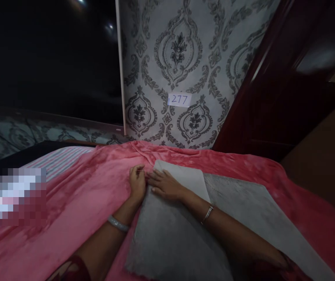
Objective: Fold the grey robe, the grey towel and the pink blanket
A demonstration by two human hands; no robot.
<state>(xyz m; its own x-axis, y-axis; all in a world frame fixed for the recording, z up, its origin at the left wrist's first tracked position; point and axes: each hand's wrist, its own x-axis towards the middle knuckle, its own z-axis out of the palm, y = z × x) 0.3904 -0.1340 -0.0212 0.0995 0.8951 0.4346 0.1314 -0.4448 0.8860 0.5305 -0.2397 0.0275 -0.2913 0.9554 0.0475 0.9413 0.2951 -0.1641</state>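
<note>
1. Both hands sit close together at the far end of a grey cloth. From my remote seat I see the left hand (137, 182), bangle at the wrist, lying loosely curled on the pink blanket (91, 195), fingertips just beside the cloth's left edge and gripping nothing.
2. Just right of it, the right hand (165, 185) lies flat with fingers spread, pressing down on the grey cloth (173, 238) at the fold line.
3. That cloth lies on the bed in front of me, its far corner turned over so the paler underside (185, 177) shows; I judge one fold is started and being smoothed, with the wide right-hand portion lying unfolded.
4. Room to move: open blanket stretches left toward a striped sheet (62, 158); the bed's far edge meets patterned wallpaper (179, 50) bearing a paper label (179, 100). To the right the blanket drops off near a dark wooden door (272, 97).
</note>
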